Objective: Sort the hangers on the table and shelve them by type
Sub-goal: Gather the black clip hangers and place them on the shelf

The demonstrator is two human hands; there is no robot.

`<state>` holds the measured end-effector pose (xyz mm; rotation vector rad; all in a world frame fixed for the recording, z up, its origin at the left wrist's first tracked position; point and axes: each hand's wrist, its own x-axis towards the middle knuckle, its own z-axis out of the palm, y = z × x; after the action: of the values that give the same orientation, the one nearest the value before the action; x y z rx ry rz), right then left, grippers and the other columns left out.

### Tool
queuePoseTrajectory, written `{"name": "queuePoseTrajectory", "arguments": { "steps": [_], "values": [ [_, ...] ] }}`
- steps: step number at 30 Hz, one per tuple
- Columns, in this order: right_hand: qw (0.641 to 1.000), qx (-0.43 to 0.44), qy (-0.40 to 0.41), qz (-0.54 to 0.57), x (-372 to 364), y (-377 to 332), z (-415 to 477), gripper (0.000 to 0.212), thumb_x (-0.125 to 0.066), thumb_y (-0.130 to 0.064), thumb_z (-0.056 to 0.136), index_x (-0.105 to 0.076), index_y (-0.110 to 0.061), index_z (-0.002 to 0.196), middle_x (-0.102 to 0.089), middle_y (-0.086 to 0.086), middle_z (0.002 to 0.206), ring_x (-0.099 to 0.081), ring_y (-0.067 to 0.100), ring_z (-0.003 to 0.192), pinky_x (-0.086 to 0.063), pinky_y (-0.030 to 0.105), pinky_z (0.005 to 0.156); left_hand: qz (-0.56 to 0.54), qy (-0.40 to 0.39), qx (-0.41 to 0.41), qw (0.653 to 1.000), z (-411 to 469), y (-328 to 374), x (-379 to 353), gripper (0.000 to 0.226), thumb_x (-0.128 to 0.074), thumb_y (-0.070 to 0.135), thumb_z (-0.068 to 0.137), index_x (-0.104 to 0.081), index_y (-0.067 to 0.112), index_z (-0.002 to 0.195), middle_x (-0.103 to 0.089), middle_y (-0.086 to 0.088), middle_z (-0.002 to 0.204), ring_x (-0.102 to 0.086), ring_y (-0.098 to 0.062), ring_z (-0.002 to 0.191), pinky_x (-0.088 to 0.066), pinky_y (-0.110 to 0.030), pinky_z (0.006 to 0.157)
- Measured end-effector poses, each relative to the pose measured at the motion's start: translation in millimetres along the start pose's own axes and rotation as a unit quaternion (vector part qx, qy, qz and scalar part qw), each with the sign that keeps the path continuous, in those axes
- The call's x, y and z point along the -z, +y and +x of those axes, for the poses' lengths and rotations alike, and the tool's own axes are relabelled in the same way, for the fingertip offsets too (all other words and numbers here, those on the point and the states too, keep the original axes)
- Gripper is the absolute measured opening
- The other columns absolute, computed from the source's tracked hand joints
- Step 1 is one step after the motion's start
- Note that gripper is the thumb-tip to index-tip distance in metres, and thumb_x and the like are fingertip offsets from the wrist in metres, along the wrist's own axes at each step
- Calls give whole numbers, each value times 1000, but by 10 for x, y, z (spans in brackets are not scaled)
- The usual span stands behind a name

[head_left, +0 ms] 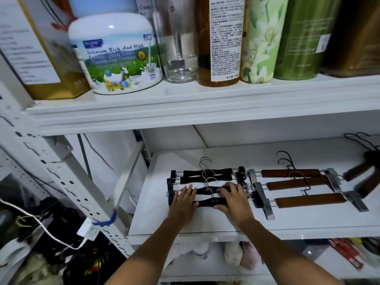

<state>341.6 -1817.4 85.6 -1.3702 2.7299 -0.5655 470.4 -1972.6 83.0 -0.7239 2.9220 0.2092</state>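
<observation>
Four black clip hangers (207, 174) lie in a row on the white middle shelf (185, 223), with three brown wooden clip hangers (291, 173) just beside them to the right. The left hand (184, 199) rests flat, fingers straight, on the two nearest black ones. The right hand (233, 199) arches over the same pair (thumb at the front edge); whether it grips them cannot be told.

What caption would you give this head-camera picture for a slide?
Left hand and right hand touch black clip hangers on a white shelf, beside brown wooden clip hangers.
</observation>
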Motion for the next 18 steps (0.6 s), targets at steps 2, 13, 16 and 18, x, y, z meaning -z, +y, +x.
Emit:
{"name": "queuePoseTrajectory", "arguments": {
  "steps": [2,13,16,18],
  "values": [
    [999,-32,-13,29,-90,-16,-11,71,-46,-64,85,-31,-29,145,-26,0,153,-19,22,141,-16,35,117,-2,11,-2,1000,5,-33,-20,55,-19,35,104,2,20,151,7,1,160,10,-17,148,3,-38,121],
    [1000,-30,1,2,-309,12,14,106,14,-83,68,-23,-26,150,-17,1,158,-8,19,147,3,33,117,-49,46,10,998,28,-38,-96,52,-22,29,104,-1,21,152,5,3,160,10,-15,148,1,-34,121],
    [1000,-30,-3,5,-318,12,-4,109,16,-84,67,-22,-26,151,-16,2,159,-7,20,148,2,34,118,-39,35,8,999,20,-25,-84,53,-21,28,104,0,19,152,7,1,160,10,-16,148,-1,-36,121],
    [999,-35,-9,3,-313,16,-6,114,21,-85,62,-20,-26,151,-14,2,159,-6,20,148,3,34,118,-24,25,1,999,49,-33,-64,53,-22,28,104,-1,18,152,6,-1,160,9,-18,148,-2,-37,121]
  ]
}}
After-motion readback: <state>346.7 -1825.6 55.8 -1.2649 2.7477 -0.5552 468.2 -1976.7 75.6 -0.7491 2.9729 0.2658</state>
